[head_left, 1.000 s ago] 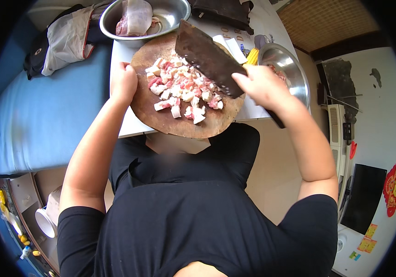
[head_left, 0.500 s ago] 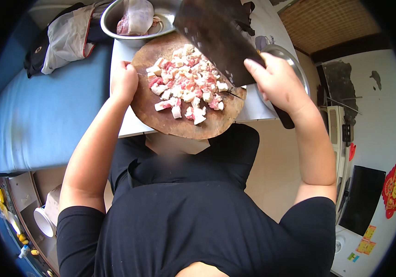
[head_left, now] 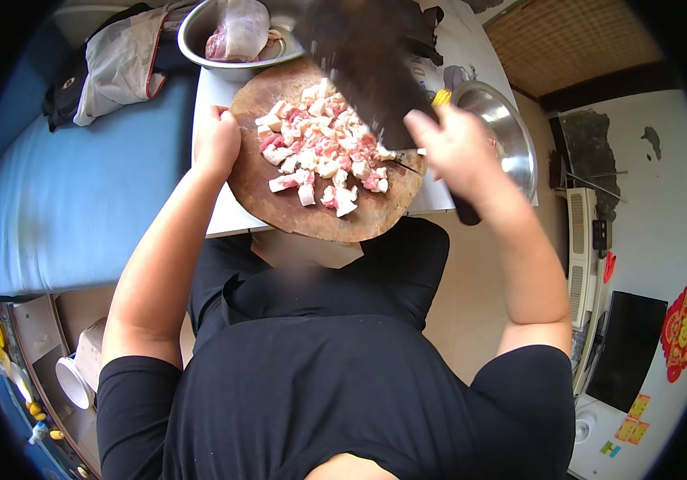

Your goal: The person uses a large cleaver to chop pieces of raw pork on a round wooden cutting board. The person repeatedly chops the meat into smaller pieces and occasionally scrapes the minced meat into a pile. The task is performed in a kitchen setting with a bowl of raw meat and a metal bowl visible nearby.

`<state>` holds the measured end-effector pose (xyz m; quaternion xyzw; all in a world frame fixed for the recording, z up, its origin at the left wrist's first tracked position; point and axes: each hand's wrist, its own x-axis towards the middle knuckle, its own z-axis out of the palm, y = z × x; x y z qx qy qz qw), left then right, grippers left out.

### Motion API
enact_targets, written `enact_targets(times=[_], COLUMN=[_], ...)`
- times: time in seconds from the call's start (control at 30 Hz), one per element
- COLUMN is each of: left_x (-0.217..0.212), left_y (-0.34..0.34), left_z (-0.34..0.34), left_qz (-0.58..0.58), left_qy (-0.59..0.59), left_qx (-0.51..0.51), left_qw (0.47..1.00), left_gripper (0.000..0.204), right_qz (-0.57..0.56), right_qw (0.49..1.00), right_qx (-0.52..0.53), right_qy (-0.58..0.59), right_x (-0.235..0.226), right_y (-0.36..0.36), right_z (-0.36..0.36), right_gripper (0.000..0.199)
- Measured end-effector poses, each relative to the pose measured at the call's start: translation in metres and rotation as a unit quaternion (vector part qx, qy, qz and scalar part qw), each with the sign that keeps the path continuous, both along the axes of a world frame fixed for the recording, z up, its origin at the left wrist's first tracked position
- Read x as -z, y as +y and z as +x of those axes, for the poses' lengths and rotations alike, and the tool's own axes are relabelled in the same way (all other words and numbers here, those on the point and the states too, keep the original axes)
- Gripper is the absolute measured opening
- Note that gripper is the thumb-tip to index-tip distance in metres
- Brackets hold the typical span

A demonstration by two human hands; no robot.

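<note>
My right hand [head_left: 457,144] grips the handle of a dark, broad-bladed cleaver [head_left: 359,68]. The blade is smeared by motion and covers the far right of the round wooden chopping board [head_left: 263,192]. Chunks of pale and pink raw meat [head_left: 323,148] lie heaped on the board, some cut as small cubes. With fingers curled over its left rim, my left hand [head_left: 217,142] holds the board. Whether the blade touches the meat cannot be seen.
A metal basin [head_left: 193,50] with a large piece of meat [head_left: 235,36] stands beyond the board at the left. Another metal bowl [head_left: 515,152] is at the right of the white table [head_left: 219,200]. A blue couch [head_left: 87,200] flanks the table's left side.
The cleaver and my right hand have shifted a little left, uncovering more of the right bowl. My left hand, the board and the meat look the same.
</note>
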<state>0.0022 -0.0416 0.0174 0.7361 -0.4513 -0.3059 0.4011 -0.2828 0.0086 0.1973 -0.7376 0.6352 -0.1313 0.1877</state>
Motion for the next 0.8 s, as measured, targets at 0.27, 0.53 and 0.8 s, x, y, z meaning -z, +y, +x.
enact_targets(times=[0.27,0.53,0.8], left_x=[0.006,0.014,0.01], left_y=[-0.001,-0.006,-0.008], left_z=[0.007,0.004,0.001], left_qz=[-0.023,-0.012,-0.016], left_qy=[0.018,-0.059,-0.013], left_qx=[0.003,0.008,0.015], left_qw=[1.0,0.998,1.0], left_gripper=[0.03,0.029,0.029], right_qz=[0.078,0.121,0.098], right_qw=[0.995,0.987,0.988], right_qx=[-0.05,-0.067,-0.058], right_qy=[0.039,0.077,0.108], right_x=[-0.035,-0.01,0.026], right_y=[-0.003,0.0,0.005], right_z=[0.005,-0.012,-0.008], right_gripper=[0.039,0.039,0.043])
